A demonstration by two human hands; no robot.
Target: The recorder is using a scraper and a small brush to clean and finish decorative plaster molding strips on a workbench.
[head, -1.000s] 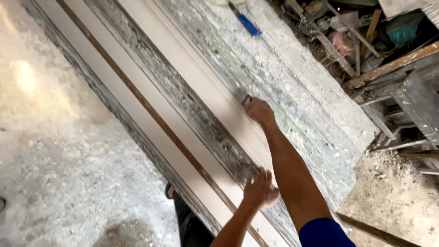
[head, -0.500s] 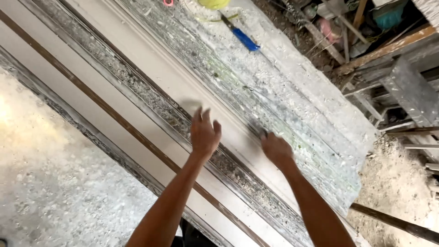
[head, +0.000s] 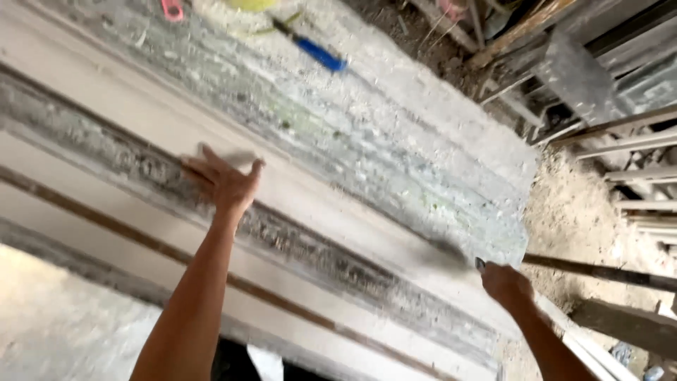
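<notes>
– Where are the 2 hands?

– The left hand (head: 222,182) lies flat on the long pale moulded plaster strip (head: 331,212), fingers spread and pressed down onto its white band, right beside the grey dusty groove (head: 282,236) that runs along it. The right hand (head: 506,284) sits near the strip's lower end, at the edge of the white-dusted workbench (head: 423,141).

– Does the right hand hold anything?

– Its fingers are curled into a fist around a small dark tool (head: 481,264); only a short tip shows above the knuckles, and a blurred grey smear lies on the strip just left of it. I cannot tell what kind of tool it is.

– So where does the strip lie relative to the fingers?

– Directly under the left fingers, touching them, and just beside the right knuckles. It runs diagonally from upper left to lower right.

– Anything else about?

– A blue-handled tool (head: 317,53) rests on the bench well apart from both hands, and timber pieces (head: 635,141) are stacked at the right.
</notes>
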